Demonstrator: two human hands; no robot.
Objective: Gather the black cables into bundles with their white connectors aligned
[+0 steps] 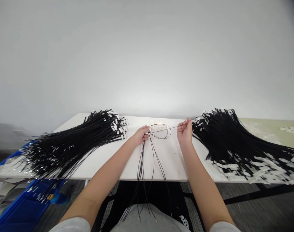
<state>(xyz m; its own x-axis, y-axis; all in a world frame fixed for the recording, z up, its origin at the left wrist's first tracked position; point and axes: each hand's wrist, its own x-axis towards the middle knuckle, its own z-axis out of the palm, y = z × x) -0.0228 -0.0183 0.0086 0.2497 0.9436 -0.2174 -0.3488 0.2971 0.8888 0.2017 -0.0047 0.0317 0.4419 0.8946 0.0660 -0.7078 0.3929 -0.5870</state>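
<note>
Left hand [141,134] sits near the middle of the white table [105,161], fingers closed in a pinch around a small bunch of thin black cables [147,167]. From that pinch the cables hang down over the near edge of the table toward the person's lap, spreading a little as they fall. Well to the left of this hand lies a big pile of black cables [71,145] with white tags at their ends; its far ends fan out just beside the hand, while its near ends spill off the left side of the table above a blue crate [23,209] on the floor.

Between the two hands one cable curls into a loose loop [161,130] above the tabletop, and a straight stretch of it runs across to the right hand [185,131]. That hand is closed too, gripping the end of the cable between thumb and fingertips (whether a tag sits at that end is too small to tell).

Just beside the right hand, almost touching it, starts a second pile of black cables [234,141], with many white tags scattered along its near edge. Behind everything stands a plain pale wall [147,58].
</note>
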